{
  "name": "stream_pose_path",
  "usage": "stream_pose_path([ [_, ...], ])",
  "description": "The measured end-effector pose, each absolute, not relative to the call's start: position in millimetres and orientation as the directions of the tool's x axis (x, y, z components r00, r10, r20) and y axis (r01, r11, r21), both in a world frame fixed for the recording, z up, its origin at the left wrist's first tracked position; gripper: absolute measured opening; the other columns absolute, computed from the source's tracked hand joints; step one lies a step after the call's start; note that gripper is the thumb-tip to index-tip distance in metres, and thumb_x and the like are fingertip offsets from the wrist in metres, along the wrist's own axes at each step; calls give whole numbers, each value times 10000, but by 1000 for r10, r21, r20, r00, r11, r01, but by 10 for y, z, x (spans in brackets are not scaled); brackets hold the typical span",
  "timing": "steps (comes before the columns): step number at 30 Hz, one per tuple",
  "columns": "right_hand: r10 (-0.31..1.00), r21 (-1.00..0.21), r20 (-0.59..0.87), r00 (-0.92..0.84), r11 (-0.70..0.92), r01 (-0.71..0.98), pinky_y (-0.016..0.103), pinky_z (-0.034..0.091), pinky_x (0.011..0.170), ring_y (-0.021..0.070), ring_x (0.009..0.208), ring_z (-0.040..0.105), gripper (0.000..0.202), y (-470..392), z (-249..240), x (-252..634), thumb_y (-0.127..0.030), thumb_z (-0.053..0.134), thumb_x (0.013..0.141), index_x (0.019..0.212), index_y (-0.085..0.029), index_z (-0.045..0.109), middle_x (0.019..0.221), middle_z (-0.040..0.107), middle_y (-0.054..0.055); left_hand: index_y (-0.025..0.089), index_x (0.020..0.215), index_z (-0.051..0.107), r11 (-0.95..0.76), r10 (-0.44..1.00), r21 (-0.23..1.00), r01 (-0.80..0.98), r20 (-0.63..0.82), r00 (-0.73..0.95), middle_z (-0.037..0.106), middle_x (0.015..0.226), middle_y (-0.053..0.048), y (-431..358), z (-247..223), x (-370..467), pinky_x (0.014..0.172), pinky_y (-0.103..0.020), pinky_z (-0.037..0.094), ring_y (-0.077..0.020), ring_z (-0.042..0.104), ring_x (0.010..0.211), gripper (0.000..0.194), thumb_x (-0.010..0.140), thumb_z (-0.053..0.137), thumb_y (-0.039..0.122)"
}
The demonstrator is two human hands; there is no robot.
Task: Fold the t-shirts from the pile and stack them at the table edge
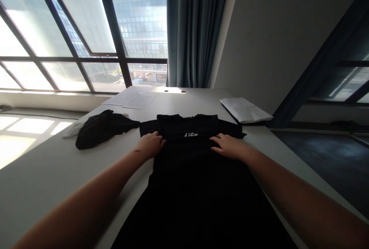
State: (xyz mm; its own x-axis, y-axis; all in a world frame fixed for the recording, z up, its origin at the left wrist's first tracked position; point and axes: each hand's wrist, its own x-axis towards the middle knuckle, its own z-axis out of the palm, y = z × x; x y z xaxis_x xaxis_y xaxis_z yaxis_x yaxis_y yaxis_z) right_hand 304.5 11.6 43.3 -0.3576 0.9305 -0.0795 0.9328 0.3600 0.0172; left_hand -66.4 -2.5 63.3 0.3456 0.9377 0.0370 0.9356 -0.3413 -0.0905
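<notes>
A black T-shirt [198, 187] with small white lettering across its chest lies spread out on the white table, collar at the far end and short sleeves out to the sides. My left hand [149, 144] rests on its left edge just below the sleeve, fingers slightly bent over the cloth. On the opposite edge lies my right hand [227, 146], its fingers and thumb apart and touching the fabric. Neither hand lifts the shirt. The lower end of the shirt runs out of view at the bottom.
A crumpled dark cloth [100, 128] lies left of the shirt, with some white material beside it. Paper sheets [129, 98] are at the far left of the table [57, 180]. A white packet [245, 110] sits at the far right. Beyond stand windows and a curtain [193, 30].
</notes>
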Motion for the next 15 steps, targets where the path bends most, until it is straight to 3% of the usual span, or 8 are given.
stream_pose_path([
  [3, 925, 77, -97, -367, 375, 924, 379, 530, 823, 292, 933, 706, 409, 16, 580, 2935, -532, 528, 1006, 1212, -234, 718, 1125, 685, 131, 187, 959, 765, -329, 942, 11, 944, 71, 328, 692, 1176, -109, 60, 559, -710, 920, -363, 542, -263, 709, 1003, 304, 1023, 513, 344],
  [5, 927, 75, -41, -372, 375, 924, 343, 519, 781, 256, 882, 696, 350, 21, 574, 2929, -475, 512, 1017, 1144, -224, 720, 1115, 674, 111, 197, 1063, 753, -310, 944, 53, 949, 133, 301, 683, 1241, -102, 143, 460, -768, 993, -357, 529, -266, 696, 1082, 218, 987, 574, 296],
  [9, 938, -3, 115, -326, 329, 944, 346, 503, 929, 262, 1081, 643, 315, 219, 368, 3142, -363, 524, 1003, 1229, -226, 696, 1217, 648, 105, 191, 1371, 630, -259, 952, 137, 956, 201, 229, 621, 1431, -116, 334, 252, -899, 1114, -408, 484, -296, 638, 1260, 390, 999, 523, 231],
  [15, 987, -55, 149, -59, 68, 996, 452, 414, 1124, 337, 1331, 534, 530, 549, 56, 3555, -483, 492, 1015, 1487, -254, 571, 1460, 551, 143, 179, 1431, 591, -300, 936, 330, 895, 282, 210, 536, 1550, -80, 511, 126, -1041, 1180, -352, 454, -251, 583, 1352, 511, 922, 544, 166],
])
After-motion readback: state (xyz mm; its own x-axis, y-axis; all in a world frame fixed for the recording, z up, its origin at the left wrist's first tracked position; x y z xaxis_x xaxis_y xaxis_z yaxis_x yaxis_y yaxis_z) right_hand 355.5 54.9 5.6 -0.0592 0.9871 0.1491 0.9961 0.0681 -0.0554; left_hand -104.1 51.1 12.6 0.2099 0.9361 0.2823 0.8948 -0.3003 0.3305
